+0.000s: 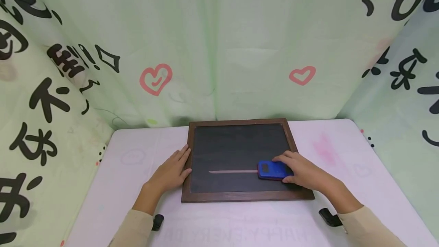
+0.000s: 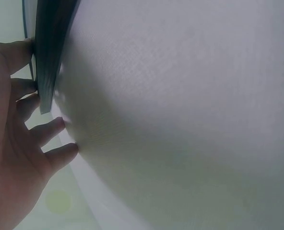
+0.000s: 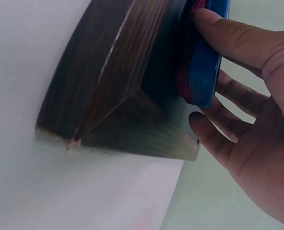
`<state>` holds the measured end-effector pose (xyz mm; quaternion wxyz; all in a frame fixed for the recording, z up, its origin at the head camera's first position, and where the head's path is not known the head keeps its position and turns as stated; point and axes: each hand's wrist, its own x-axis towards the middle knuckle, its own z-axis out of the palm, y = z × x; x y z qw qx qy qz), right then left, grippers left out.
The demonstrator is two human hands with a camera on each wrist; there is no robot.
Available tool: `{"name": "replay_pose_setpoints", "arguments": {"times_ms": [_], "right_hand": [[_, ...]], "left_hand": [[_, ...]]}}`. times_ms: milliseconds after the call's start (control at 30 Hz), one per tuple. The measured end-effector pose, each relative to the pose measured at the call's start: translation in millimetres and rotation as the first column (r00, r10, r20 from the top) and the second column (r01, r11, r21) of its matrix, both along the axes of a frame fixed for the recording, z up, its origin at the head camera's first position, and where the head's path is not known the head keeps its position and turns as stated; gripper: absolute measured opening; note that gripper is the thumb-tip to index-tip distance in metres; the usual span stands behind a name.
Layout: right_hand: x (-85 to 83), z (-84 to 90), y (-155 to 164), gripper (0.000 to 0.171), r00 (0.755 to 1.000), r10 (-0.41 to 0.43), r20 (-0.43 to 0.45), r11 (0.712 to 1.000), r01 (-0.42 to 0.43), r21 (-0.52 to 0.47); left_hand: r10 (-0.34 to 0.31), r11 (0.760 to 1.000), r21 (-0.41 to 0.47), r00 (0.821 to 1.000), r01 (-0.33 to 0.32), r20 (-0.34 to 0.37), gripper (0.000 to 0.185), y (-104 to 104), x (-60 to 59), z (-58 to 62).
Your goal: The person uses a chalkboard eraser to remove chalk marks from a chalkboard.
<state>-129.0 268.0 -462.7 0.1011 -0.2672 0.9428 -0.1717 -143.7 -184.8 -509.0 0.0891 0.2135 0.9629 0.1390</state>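
A small blackboard (image 1: 236, 144) in a brown wooden frame lies on the table. Across its lower half runs a pale pink horizontal line (image 1: 233, 171), which ends at the left side of a blue blackboard eraser (image 1: 271, 169). My right hand (image 1: 302, 170) grips that eraser by its right part, thumb on the near side and fingers on the far side. In the right wrist view the eraser (image 3: 204, 72) shows a dark red underside against the board. My left hand (image 1: 171, 170) rests at the frame's left edge, its fingers extended and thumb on the frame (image 2: 51, 52).
The table (image 1: 137, 155) has a white cover with a pink smudge at the right. Pale green curtains (image 1: 247, 48) with black lettering and red hearts hang behind and on both sides. Black wrist devices (image 1: 330, 217) sit below both wrists.
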Motion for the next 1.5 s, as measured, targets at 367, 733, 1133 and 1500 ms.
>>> {"name": "replay_pose_setpoints", "arguments": {"times_ms": [367, 733, 1133, 1500], "right_hand": [[-6.2, -2.0, -30.2, 0.059, 0.998, 0.060, -0.018, 0.998, -0.060, 0.032], [-15.9, -4.0, -65.2, 0.059, 0.993, 0.114, 0.002, 0.992, -0.114, 0.048], [-27.7, -7.0, -120.3, 0.060, 0.979, 0.204, -0.009, 0.976, -0.203, 0.075], [-35.3, -5.4, -173.0, 0.063, 0.950, 0.306, -0.058, 0.942, -0.293, 0.161]], "left_hand": [[-0.012, 1.000, -0.009, 1.000, 0.012, 0.004, 0.070, -1.4, -0.7, -0.8], [-0.015, 1.000, -0.010, 1.000, 0.015, 0.003, 0.065, -1.2, -1.3, 1.0], [-0.008, 1.000, 0.002, 1.000, 0.008, 0.019, 0.064, 1.0, -0.7, 3.8], [0.004, 1.000, 0.001, 1.000, -0.004, 0.026, 0.064, 1.8, -0.5, 2.6]]}}
